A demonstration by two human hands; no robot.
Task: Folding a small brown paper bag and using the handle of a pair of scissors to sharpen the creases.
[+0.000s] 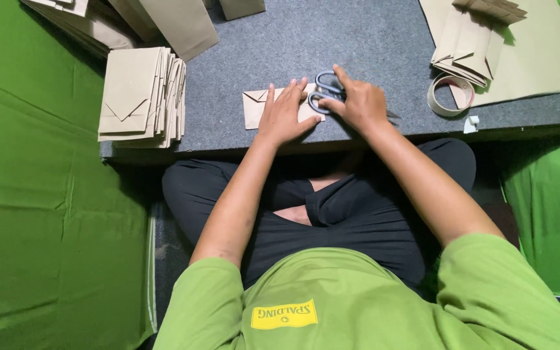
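Left hand: [284, 116] flat, fingers spread, palm pressing down on a small brown paper envelope [255, 107]; not gripping anything.
Right hand: [358, 104] laid over the scissors [325, 94], fingers curled at the grey handle loops; whether it has truly closed on them I cannot tell.
Envelope position: lying flat on the grey table [332, 39], near its front edge, flap side up, half hidden under both hands.
Handling, envelope: judged light, thin, easily creased and prone to slide on the felt-like top; best held flat by the palm or pinched at a free corner.
Handling, scissors: judged rigid, heavier; take by the loops, blades pointing away to the right.
Nearby left: stack of finished envelopes [140, 94], well apart.
Nearby right: tape roll [450, 96] and a folded paper pile [471, 42] on a large brown sheet.
Edges: table front edge just beside the wrists.
Open room: bare grey surface beyond the hands, between the stacks.
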